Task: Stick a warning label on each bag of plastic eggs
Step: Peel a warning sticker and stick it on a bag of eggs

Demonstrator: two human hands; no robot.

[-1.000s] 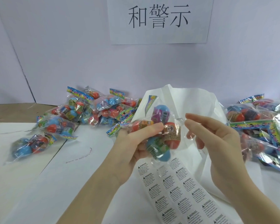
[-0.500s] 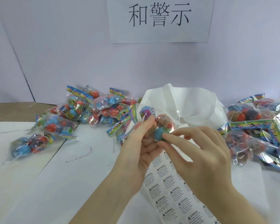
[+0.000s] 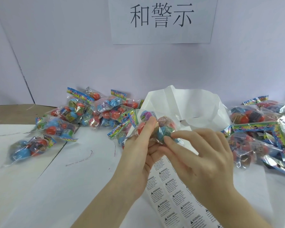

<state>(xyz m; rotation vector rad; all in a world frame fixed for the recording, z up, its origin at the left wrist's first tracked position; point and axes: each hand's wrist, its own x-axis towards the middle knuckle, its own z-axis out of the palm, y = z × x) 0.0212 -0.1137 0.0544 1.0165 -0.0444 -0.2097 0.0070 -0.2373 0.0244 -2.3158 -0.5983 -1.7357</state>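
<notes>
My left hand (image 3: pixel 138 152) grips a clear bag of plastic eggs (image 3: pixel 156 125) from below, thumb laid across its front, holding it above the table centre. My right hand (image 3: pixel 199 158) reaches in from the right and its fingertips press on the bag's lower right side, by a blue egg. Whether a label sits under those fingers is hidden. A sheet of white warning labels (image 3: pixel 173 195) lies flat on the table beneath both hands.
A heap of egg bags (image 3: pixel 95 112) lies at the back left, with two loose bags (image 3: pixel 30 147) nearer the left edge. More bags (image 3: pixel 266 132) pile up on the right. Crumpled white paper (image 3: pixel 187 104) stands behind the hands. A printed sign (image 3: pixel 161 18) hangs on the wall.
My right hand came in from the right, where it hovered apart, and now presses on the bag. My left hand tilted the bag and lowered it slightly.
</notes>
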